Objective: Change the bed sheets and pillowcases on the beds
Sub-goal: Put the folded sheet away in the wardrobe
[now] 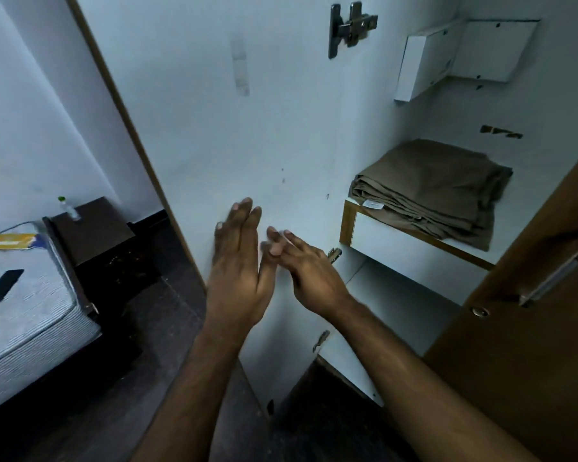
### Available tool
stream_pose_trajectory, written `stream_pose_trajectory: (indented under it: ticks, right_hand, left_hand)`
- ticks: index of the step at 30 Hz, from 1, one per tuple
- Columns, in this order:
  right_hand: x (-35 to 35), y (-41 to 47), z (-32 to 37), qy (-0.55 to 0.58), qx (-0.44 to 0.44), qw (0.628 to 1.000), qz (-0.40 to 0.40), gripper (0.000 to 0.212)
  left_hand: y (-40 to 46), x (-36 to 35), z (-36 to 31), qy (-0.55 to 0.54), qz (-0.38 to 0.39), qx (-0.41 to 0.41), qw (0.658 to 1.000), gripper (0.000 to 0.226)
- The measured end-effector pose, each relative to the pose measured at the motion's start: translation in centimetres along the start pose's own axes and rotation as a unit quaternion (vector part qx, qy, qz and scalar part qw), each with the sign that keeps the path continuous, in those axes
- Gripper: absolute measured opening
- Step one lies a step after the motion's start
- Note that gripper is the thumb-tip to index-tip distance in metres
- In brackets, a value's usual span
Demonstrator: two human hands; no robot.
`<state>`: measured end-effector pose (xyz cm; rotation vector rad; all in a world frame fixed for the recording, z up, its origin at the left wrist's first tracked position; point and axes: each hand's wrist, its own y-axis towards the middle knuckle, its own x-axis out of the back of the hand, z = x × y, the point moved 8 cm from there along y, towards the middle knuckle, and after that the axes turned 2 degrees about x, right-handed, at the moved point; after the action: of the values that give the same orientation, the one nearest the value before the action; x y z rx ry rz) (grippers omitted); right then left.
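Folded sheets [427,191]: a stack of olive-brown fabric, folded, lying on a white wardrobe shelf [411,238] with a wood-coloured front edge. A small white tag shows at the stack's front left corner. No hand touches the stack.
Left hand [237,261]: raised in front of the white inner face of the open wardrobe door [214,128], fingers straight and close together, pointing up. It holds nothing. Cannot tell if the fingertips touch the door.
Right hand [307,271]: just beside the left hand, lower and to its right, fingers loosely extended toward the left hand's thumb side. It holds nothing; it is well apart from the sheets.
Wardrobe: a metal hinge [351,28] is mounted high on the door's inner face. A small white compartment [464,55] sits above the shelf. A brown outer door [521,328] with a metal handle [558,268] stands at right.
Bed [30,311]: at left, a bare grey striped mattress. A dark phone [3,285] lies flat on it; a yellow-and-blue label [10,240] shows near its head end.
Bedside table [94,228]: dark, just beyond the bed's head, with a small green-capped bottle [68,208] standing on it.
Floor [147,345]: dark.
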<state>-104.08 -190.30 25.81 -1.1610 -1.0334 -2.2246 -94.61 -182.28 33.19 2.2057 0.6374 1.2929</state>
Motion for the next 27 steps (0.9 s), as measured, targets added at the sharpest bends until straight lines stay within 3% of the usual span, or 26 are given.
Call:
stream_pose_trajectory:
  ticks: [3,6,10,15,18,20,24,27]
  right_hand:
    - [1.5,-0.1,-2.6,0.03,-0.091,0.994,-0.055,0.064]
    - [3.9,-1.2,-6.0,0.049,-0.182,0.972,-0.137,0.05]
    - [7.9,-3.8,-9.7,0.033,-0.262,0.94,-0.215,0.045]
    - [11.6,-5.9,-15.0,-0.032,-0.319,0.916,-0.241,0.043]
    - [13.0,-5.4,-19.1,-0.083,-0.357,0.906,-0.211,0.044]
    - [13.5,-5.1,-21.7,-0.108,-0.4,0.894,-0.172,0.048]
    - [14.0,-2.9,-24.8,-0.148,-0.392,0.899,-0.131,0.073]
    - [11.9,-2.2,-28.2,-0.144,-0.419,0.895,-0.051,0.09]
  left_hand:
    - [0.7,-1.2,1.1,0.001,0.044,0.031,0.999,0.074]
    - [2.0,-2.9,-0.7,-0.036,0.082,0.002,0.996,0.074]
    - [4.0,-6.8,-3.9,-0.097,0.143,-0.057,0.983,0.072]
    - [6.4,-13.6,-6.8,-0.15,0.185,-0.084,0.968,0.066]
    - [8.7,-17.9,-7.7,-0.163,0.189,-0.088,0.964,0.063]
    - [10.1,-21.2,-7.7,-0.192,0.222,-0.04,0.955,0.063]
    - [11.7,-26.9,-7.7,-0.252,0.254,0.047,0.933,0.069]
    - [12.2,-30.0,-7.6,-0.259,0.265,0.098,0.924,0.063]
